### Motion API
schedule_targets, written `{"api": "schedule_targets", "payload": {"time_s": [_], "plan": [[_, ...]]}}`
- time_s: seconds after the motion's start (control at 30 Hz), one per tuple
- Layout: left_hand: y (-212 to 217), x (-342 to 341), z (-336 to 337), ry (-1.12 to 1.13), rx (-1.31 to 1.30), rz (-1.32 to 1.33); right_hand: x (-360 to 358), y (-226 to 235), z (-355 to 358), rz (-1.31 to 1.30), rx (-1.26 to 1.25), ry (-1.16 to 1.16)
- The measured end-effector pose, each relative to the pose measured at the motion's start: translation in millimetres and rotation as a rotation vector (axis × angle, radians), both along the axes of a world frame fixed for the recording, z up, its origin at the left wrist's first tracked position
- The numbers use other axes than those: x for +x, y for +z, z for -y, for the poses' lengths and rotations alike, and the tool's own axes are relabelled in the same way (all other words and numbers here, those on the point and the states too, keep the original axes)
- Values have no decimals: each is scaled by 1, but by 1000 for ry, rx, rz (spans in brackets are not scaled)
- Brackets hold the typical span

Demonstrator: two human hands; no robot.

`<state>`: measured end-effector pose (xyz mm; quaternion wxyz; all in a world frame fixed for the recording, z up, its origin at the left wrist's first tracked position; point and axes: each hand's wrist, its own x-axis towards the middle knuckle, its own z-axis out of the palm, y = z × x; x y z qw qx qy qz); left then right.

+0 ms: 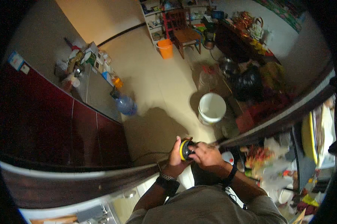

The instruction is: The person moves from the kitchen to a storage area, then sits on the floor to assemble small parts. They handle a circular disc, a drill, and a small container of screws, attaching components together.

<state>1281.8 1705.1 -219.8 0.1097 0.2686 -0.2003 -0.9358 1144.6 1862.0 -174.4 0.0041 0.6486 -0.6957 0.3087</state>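
In front of my chest, my left hand (175, 161) is closed around a round black thing with a yellow rim (182, 150); its exact kind is unclear. From the other side my right hand (208, 154) reaches over it, with bent fingers gripping its dark face. Part of that face is covered by the right fingers. Both wrists wear dark bands. Beyond the hands, a white bucket (212, 109) stands on the floor, a little to the right.
A doorway frame (250, 136) runs close on both sides. On the floor are a blue water jug (126, 105), an orange bin (164, 49) and a black plastic bag (248, 83). A wooden chair (186, 35) stands at the back. Cluttered goods (265, 156) lie to the right.
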Motion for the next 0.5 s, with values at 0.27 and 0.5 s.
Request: {"api": "schedule_targets", "payload": {"time_s": [0.27, 0.5], "plan": [[100, -197, 251, 315, -68, 53, -238, 70, 310, 366, 326, 263], [151, -308, 491, 426, -188, -54, -357, 105, 573, 501, 158, 408]]}}
